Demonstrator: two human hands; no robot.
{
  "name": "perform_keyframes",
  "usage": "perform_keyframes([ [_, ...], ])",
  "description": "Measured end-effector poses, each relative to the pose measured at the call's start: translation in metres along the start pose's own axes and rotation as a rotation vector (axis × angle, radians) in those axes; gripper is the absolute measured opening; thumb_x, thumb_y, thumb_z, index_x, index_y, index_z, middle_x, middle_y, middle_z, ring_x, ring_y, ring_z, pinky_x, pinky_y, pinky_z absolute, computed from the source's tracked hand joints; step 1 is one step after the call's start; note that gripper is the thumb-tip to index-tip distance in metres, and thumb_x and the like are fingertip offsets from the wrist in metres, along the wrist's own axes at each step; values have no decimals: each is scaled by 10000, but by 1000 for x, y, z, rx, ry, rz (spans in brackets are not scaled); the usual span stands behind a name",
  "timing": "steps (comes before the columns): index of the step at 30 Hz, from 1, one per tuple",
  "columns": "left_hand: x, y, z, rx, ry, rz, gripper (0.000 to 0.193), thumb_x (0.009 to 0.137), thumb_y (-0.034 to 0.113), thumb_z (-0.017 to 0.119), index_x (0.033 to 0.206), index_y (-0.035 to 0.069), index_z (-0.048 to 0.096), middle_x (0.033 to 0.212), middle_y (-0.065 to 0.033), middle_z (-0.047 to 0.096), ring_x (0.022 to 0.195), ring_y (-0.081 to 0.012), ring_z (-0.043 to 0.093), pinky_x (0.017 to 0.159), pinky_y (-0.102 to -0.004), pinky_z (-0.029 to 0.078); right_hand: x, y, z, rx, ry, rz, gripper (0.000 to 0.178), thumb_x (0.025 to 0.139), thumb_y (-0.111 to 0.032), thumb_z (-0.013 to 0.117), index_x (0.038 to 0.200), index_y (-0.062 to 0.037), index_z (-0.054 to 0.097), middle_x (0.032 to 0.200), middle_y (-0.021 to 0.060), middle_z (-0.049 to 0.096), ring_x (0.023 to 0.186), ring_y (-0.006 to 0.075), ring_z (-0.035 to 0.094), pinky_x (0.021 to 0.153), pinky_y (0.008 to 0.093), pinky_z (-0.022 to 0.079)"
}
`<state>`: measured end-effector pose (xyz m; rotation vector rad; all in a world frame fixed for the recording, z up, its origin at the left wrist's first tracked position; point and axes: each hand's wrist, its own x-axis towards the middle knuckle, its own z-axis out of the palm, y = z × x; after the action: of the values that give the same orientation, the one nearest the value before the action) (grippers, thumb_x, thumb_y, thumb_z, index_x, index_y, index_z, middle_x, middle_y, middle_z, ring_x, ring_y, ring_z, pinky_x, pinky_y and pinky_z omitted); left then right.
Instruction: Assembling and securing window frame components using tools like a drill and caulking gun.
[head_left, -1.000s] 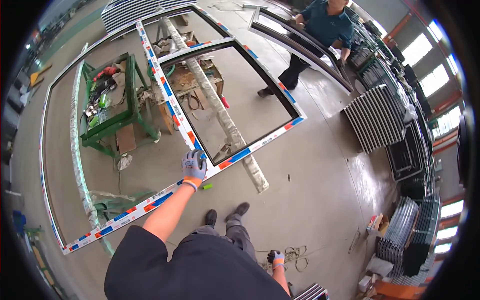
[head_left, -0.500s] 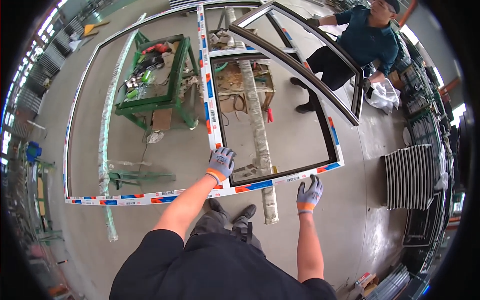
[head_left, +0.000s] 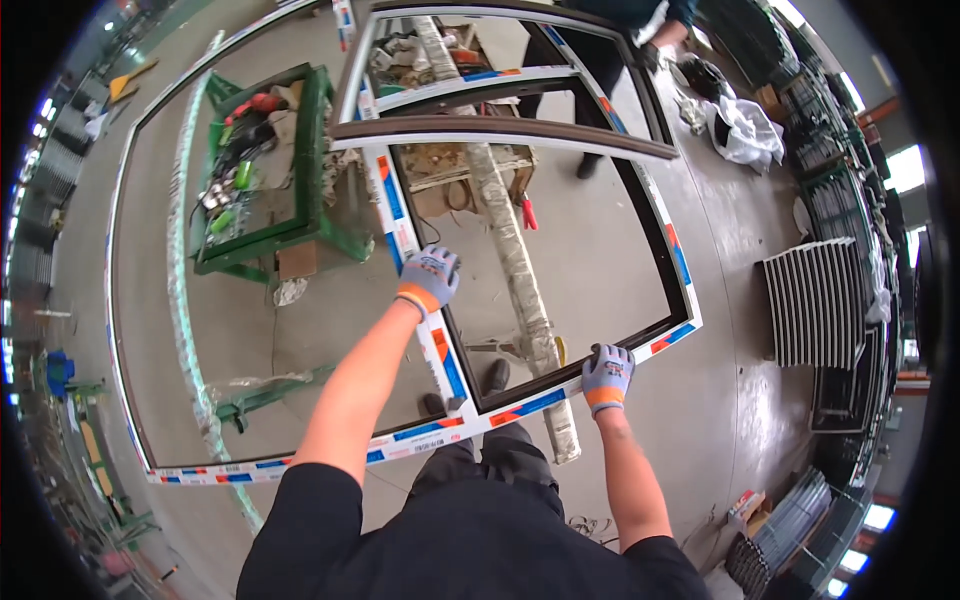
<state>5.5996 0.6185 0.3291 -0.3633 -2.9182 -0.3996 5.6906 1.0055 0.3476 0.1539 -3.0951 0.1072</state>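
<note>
A large white window frame with coloured protective tape and dark inner edges lies flat before me on wrapped supports. My gloved left hand is closed around its middle upright. On the near rail, right of my body, my gloved right hand curls its fingers over the edge. Above the far part of the frame, a smaller dark-edged sash is held by a co-worker, whose gloved hand is at its right side. The sash overlaps the frame in view; whether they touch I cannot tell.
A green workbench with tools stands under the left opening. One wrapped support bar runs beneath the right opening, another at left. A wooden bench sits farther back. Stacked slatted panels and a white bag are at right.
My right hand has come down onto the near rail, and my left hand has slid farther up the upright. The sash has turned level and shifted left and nearer, with the co-worker moving behind it.
</note>
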Motion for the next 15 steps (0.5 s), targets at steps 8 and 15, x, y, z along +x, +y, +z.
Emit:
perform_keyframes([
  [8, 21, 10, -9, -36, 62, -123, 168, 713, 135, 632, 877, 101, 637, 894, -111, 628, 860, -314, 592, 771, -423, 494, 196, 24, 119, 425, -369, 193, 296, 828, -341, 631, 934, -72, 695, 938, 195, 693, 898, 372, 656, 813, 453, 521],
  [15, 28, 3, 1, 21, -3, -83, 210, 678, 182, 624, 871, 113, 670, 920, -86, 646, 858, -287, 607, 726, -401, 499, 341, 14, 278, 115, -613, 210, 443, 831, -440, 603, 1070, -71, 651, 1104, 165, 677, 1032, 347, 637, 888, 441, 509],
])
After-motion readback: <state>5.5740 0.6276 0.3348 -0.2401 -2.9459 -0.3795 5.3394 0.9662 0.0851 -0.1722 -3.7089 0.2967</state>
